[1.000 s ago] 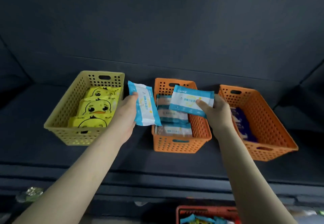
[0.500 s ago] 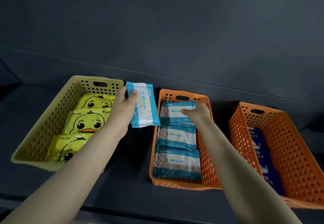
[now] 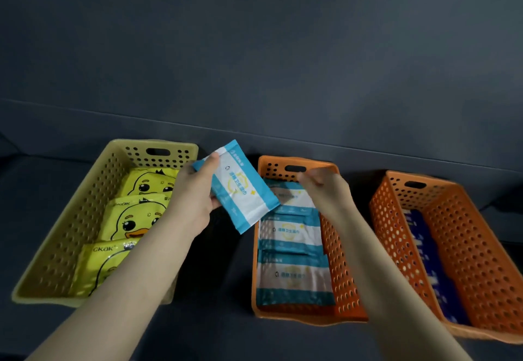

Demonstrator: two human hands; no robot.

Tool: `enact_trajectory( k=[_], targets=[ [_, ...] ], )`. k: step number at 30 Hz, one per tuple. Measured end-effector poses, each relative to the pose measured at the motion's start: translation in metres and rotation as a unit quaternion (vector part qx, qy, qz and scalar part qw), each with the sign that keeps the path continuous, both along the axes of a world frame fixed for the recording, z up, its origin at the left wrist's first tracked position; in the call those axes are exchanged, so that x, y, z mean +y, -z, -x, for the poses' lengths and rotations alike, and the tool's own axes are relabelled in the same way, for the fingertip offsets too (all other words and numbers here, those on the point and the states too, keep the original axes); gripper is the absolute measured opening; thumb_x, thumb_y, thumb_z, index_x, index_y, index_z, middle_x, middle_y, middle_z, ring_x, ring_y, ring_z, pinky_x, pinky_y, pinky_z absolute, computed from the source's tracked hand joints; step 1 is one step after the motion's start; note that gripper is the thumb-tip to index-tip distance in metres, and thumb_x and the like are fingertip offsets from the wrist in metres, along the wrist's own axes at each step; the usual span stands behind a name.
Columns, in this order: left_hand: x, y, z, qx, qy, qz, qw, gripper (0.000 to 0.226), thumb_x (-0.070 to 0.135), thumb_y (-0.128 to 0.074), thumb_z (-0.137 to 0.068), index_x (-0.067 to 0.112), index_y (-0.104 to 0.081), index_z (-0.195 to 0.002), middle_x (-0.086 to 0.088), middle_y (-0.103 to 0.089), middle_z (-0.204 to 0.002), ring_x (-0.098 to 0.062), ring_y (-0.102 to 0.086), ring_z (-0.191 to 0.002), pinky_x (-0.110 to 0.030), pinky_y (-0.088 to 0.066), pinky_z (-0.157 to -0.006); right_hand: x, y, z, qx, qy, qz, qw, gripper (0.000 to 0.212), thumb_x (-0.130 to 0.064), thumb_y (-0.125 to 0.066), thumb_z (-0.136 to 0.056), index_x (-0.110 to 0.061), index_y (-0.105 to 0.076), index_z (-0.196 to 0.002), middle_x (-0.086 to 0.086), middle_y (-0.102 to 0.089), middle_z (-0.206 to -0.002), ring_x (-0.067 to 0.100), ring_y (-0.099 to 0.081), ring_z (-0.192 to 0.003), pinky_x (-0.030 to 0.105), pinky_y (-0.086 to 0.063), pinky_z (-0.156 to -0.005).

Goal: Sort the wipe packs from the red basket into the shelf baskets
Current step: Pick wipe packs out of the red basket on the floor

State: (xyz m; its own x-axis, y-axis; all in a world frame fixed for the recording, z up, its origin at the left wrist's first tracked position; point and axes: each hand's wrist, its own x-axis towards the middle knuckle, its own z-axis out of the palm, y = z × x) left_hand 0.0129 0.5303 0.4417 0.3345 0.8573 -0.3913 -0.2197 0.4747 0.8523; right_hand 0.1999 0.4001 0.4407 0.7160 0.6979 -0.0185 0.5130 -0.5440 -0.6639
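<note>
My left hand (image 3: 195, 199) grips a blue-and-white wipe pack (image 3: 240, 188), tilted, in the air between the yellow basket (image 3: 70, 210) and the middle orange basket (image 3: 343, 290). My right hand (image 3: 325, 188) hovers over the far end of the middle orange basket with loosely curled fingers and holds nothing. Three blue-and-white packs (image 3: 291, 247) lie in a row inside that basket. The red basket is out of view.
The yellow basket holds three yellow duck packs (image 3: 133, 216). A second orange basket (image 3: 481, 261) at the right holds dark blue packs (image 3: 433, 261). All three baskets stand on a dark shelf (image 3: 215, 290) with a dark back wall behind.
My right hand laid its blue-and-white pack at the far end of the middle orange basket and let go. My left hand moved its pack right, toward that basket. The camera came closer.
</note>
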Motion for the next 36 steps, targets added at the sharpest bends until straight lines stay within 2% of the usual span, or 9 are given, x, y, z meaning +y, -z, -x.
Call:
enact_trajectory(
  k=[3,5,10,15,18,24,28,32,36],
  targets=[
    [-0.013,-0.008,-0.006,-0.084,0.015,0.04,0.996,0.016,0.02,-0.064,-0.094,0.015,-0.051,-0.084,-0.002,-0.076,-0.079,-0.018,-0.075,-0.074,-0.037,-0.058,-0.055,-0.016,-0.026,0.012,0.338,-0.059,-0.101,0.934,0.04,-0.049,-0.047,-0.098,-0.02,-0.063,-0.12,0.0,-0.069,-0.113,0.014,-0.069,-0.099,0.027,-0.055,-0.083],
    [-0.026,-0.009,-0.013,-0.119,0.038,0.036,0.991,0.023,0.014,-0.061,-0.094,0.015,-0.047,-0.076,-0.002,-0.075,-0.073,-0.015,-0.074,-0.07,-0.031,-0.057,-0.053,-0.022,-0.032,0.019,0.366,-0.123,-0.076,0.919,0.037,-0.038,-0.059,-0.095,-0.021,-0.059,-0.127,0.002,-0.068,-0.118,0.015,-0.068,-0.104,0.031,-0.057,-0.086],
    [-0.047,0.014,-0.026,-0.005,0.082,-0.158,0.984,0.016,0.014,-0.063,-0.093,0.017,-0.057,-0.078,0.002,-0.067,-0.089,-0.013,-0.063,-0.088,-0.023,-0.047,-0.08,-0.038,-0.035,0.008,0.231,-0.101,-0.13,0.959,0.022,0.002,-0.064,-0.088,0.0,-0.067,-0.11,0.008,-0.072,-0.091,0.009,-0.068,-0.078,0.025,-0.054,-0.07],
    [-0.046,0.035,-0.019,0.154,0.197,-0.177,0.952,0.034,0.03,-0.063,-0.094,0.035,-0.051,-0.125,0.019,-0.055,-0.114,0.001,-0.054,-0.101,-0.016,-0.043,-0.083,-0.053,-0.034,-0.023,-0.048,-0.149,0.097,0.983,0.027,-0.016,-0.064,-0.091,-0.018,-0.068,-0.117,-0.008,-0.068,-0.106,-0.004,-0.06,-0.083,0.013,-0.048,-0.068],
    [-0.049,0.034,-0.018,0.128,0.226,-0.099,0.961,0.022,0.028,-0.056,-0.098,0.033,-0.057,-0.119,0.008,-0.065,-0.116,-0.012,-0.063,-0.103,-0.037,-0.053,-0.088,-0.041,-0.017,-0.013,-0.037,-0.219,0.156,0.962,0.028,-0.016,-0.064,-0.091,-0.016,-0.066,-0.119,-0.003,-0.068,-0.116,-0.004,-0.059,-0.086,0.01,-0.044,-0.068],
    [-0.044,0.033,-0.019,0.135,0.227,-0.085,0.961,0.028,0.021,-0.056,-0.098,0.028,-0.057,-0.125,0.003,-0.064,-0.118,-0.017,-0.064,-0.104,-0.038,-0.055,-0.085,-0.026,0.003,0.001,-0.057,-0.224,0.206,0.951,0.046,-0.024,-0.068,-0.089,-0.016,-0.058,-0.134,0.001,-0.06,-0.133,0.016,-0.055,-0.121,0.033,-0.043,-0.104],
    [-0.045,0.033,-0.018,0.149,0.231,-0.113,0.955,0.022,0.024,-0.055,-0.099,0.033,-0.057,-0.118,0.007,-0.062,-0.116,-0.012,-0.061,-0.103,-0.029,-0.053,-0.074,-0.027,0.011,0.009,-0.06,-0.241,0.231,0.941,0.05,-0.026,-0.071,-0.087,-0.023,-0.056,-0.134,0.003,-0.054,-0.133,0.019,-0.051,-0.121,0.033,-0.041,-0.103],
    [-0.045,0.033,-0.017,0.173,0.244,-0.124,0.946,0.025,0.03,-0.053,-0.099,0.037,-0.055,-0.123,0.008,-0.061,-0.119,-0.013,-0.061,-0.106,-0.037,-0.054,-0.086,-0.031,0.019,0.009,-0.038,-0.228,0.2,0.952,0.048,-0.022,-0.073,-0.085,-0.023,-0.059,-0.13,0.001,-0.053,-0.123,0.014,-0.052,-0.114,0.022,-0.038,-0.092],
    [-0.047,0.034,-0.016,0.204,0.237,-0.166,0.935,0.026,0.036,-0.053,-0.099,0.039,-0.054,-0.124,0.01,-0.061,-0.121,-0.006,-0.06,-0.099,-0.021,-0.047,-0.065,-0.033,0.023,0.006,-0.018,-0.211,0.177,0.961,0.051,-0.023,-0.073,-0.085,-0.026,-0.056,-0.132,0.0,-0.053,-0.126,0.014,-0.053,-0.117,0.02,-0.039,-0.088]
  ],
)
